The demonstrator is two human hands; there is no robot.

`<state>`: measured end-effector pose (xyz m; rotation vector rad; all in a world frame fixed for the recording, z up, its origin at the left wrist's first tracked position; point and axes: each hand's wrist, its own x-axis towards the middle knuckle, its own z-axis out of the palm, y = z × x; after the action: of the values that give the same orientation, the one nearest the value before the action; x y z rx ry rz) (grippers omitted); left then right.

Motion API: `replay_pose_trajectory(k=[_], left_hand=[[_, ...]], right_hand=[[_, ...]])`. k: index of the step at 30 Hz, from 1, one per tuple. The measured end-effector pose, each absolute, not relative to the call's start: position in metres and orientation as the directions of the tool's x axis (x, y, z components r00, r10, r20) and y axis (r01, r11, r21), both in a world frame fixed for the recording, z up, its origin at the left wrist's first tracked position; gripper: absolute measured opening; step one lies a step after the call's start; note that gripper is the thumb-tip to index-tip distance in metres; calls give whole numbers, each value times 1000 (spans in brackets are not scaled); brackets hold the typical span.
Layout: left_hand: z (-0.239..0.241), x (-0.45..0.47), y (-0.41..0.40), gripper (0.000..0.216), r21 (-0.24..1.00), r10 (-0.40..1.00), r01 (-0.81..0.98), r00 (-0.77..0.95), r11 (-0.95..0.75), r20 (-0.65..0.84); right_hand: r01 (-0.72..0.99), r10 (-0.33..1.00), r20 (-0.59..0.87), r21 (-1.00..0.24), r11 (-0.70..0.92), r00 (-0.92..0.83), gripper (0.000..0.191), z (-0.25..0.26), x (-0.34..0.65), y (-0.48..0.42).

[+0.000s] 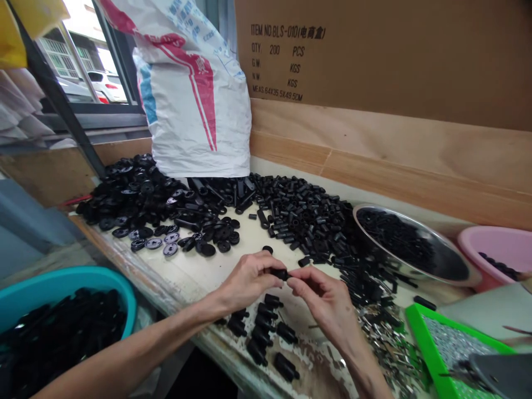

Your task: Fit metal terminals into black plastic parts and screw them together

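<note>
Daylight overexposes the window at upper left; the steel bowl at right gleams; wide-angle stretch distorts the frame's edges.

Cardboard, "ITEM NO BLS-010", "QTY 200 PCS", "MEAS 64X35.5X49.5CM"; sack, print unclear

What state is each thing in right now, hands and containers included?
Black part: held up between both hands
Left hand: fingers closed around the black part
Right hand: fingers closed at that part's end
Black cylinders: lying on their sides
White sack: standing upright
Turquoise tub: partly filled, black parts
Metal bowl: partly filled, dark pieces
Pink basin: some dark pieces inside
Green tray: holding small silvery pieces
</note>
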<state>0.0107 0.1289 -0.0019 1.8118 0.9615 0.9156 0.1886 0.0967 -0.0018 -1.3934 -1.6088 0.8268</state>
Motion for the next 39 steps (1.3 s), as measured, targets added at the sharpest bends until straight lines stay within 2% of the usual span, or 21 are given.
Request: replay_pose_trajectory(k=[5, 9, 14, 22, 30, 36, 39], left_hand=[[-3, 12, 127, 18, 762, 805, 341, 459, -550, 376], [-8, 13, 127, 16, 751, 806, 359, 458, -553, 374], [-12, 19, 120, 21, 716, 800, 368, 374, -593, 469], [3, 10, 132, 21, 815, 856, 418, 487, -401, 172], [0, 13, 129, 19, 782, 835, 377, 455, -496, 310], [0, 7, 139, 23, 836, 836, 383, 528, -393, 151], [2, 7, 136, 19, 829, 838, 403, 530, -387, 133]], right_hand=[[463, 990, 136, -875, 139, -40, 27, -4, 186, 96], [516, 986, 160, -842, 156, -38, 27, -9, 184, 96], [534, 988, 153, -833, 145, -31, 34, -16, 185, 100], [613, 974, 221, -765, 198, -38, 30, -11, 186, 99], [634, 976, 203, -746, 203, -74, 36, -17, 184, 101], [660, 967, 235, -712, 238, -96, 32, -14, 182, 100], [668, 965, 242, -703, 244, -98, 32, -16, 180, 101]])
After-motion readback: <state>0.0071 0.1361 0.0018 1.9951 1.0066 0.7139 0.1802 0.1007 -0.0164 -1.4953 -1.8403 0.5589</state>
